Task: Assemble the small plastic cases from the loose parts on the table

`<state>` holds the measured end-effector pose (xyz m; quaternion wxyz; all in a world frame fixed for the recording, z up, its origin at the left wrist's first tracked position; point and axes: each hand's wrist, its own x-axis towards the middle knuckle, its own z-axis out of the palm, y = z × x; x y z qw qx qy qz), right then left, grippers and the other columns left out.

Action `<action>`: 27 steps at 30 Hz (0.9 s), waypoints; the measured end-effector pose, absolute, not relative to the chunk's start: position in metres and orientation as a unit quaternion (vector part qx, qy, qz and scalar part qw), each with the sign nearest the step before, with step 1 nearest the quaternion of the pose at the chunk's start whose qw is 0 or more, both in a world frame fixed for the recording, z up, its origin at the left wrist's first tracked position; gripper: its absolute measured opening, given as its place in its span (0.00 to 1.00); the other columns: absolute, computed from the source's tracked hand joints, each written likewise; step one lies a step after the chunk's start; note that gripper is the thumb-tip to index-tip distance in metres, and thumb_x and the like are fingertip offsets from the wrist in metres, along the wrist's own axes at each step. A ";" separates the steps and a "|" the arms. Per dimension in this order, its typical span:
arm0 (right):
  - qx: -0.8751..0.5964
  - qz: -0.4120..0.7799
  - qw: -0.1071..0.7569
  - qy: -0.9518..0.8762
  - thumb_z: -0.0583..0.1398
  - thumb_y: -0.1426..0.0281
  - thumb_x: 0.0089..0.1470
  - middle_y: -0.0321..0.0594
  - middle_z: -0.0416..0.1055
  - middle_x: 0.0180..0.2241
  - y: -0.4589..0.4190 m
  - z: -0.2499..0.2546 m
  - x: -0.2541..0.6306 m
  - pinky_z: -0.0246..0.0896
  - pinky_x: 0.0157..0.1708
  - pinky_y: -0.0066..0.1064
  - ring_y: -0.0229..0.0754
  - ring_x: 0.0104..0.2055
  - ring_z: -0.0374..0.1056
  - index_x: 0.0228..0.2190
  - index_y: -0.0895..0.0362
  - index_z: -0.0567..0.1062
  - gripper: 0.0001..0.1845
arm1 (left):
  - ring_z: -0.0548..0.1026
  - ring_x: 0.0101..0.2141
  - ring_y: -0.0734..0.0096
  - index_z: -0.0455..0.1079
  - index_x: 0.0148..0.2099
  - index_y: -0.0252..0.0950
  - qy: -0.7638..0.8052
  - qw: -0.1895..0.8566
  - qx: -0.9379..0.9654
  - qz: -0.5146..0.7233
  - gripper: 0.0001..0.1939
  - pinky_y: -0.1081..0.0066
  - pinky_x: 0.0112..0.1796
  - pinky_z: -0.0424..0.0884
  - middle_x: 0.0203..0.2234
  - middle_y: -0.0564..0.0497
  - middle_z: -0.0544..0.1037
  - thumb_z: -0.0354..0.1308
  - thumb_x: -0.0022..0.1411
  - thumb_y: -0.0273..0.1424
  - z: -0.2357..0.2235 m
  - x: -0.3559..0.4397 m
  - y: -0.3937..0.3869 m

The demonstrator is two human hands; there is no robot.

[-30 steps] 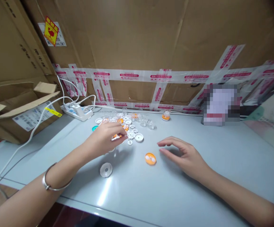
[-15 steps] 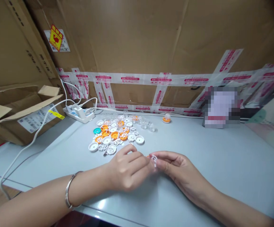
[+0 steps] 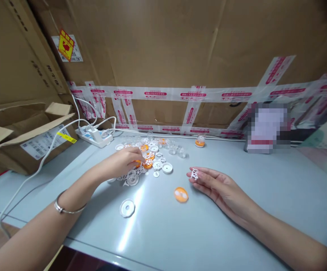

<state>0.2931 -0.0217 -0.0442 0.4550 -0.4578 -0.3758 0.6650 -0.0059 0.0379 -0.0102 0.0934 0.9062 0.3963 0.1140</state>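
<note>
Fingers (image 3: 210, 182) of right hand (image 3: 228, 192) pinch white piece (image 3: 194, 173) near orange disc (image 3: 181, 199); left hand (image 3: 120, 164) at parts pile (image 3: 157, 165), can't tell its grip.

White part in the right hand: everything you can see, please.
The small white openwork part looks like rigid plastic, with thin curved bars and open gaps between them. The right hand holds it at the fingertips, its openwork side roughly facing the camera. It is held clear of the orange disc, appearing above and to the right of it in the view. Fingers hide some of its edge, and finer detail is too small to tell.
</note>
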 end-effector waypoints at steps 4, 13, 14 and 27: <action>-0.450 0.678 0.449 -0.370 0.64 0.68 0.48 0.42 0.78 0.36 -0.023 -0.046 0.294 0.69 0.44 0.31 0.39 0.37 0.74 0.35 0.56 0.79 0.10 | 0.70 0.36 0.70 0.73 0.38 0.35 0.387 0.093 0.911 0.111 0.13 0.72 0.38 0.66 0.34 0.48 0.72 0.47 0.59 0.23 -0.013 0.000 0.038; -0.446 0.691 0.447 -0.353 0.64 0.69 0.48 0.42 0.78 0.36 -0.022 -0.045 0.293 0.69 0.44 0.28 0.37 0.36 0.74 0.34 0.57 0.79 0.09 | 0.71 0.35 0.70 0.69 0.36 0.35 0.411 0.105 0.896 0.131 0.08 0.70 0.37 0.66 0.34 0.48 0.75 0.50 0.60 0.30 0.000 -0.003 0.033; -0.444 0.693 0.448 -0.350 0.65 0.69 0.47 0.42 0.78 0.36 -0.022 -0.044 0.293 0.69 0.44 0.28 0.37 0.36 0.74 0.34 0.57 0.79 0.09 | 0.71 0.34 0.70 0.69 0.36 0.35 0.425 0.112 0.889 0.131 0.07 0.70 0.36 0.66 0.33 0.49 0.75 0.51 0.60 0.30 0.001 -0.003 0.031; -0.425 0.712 0.444 -0.340 0.63 0.69 0.49 0.39 0.78 0.32 -0.024 -0.038 0.290 0.70 0.37 0.22 0.33 0.31 0.74 0.32 0.57 0.77 0.06 | 0.73 0.33 0.74 0.71 0.39 0.35 0.322 0.415 0.827 0.202 0.08 0.73 0.35 0.69 0.34 0.49 0.76 0.52 0.60 0.29 0.009 0.064 0.008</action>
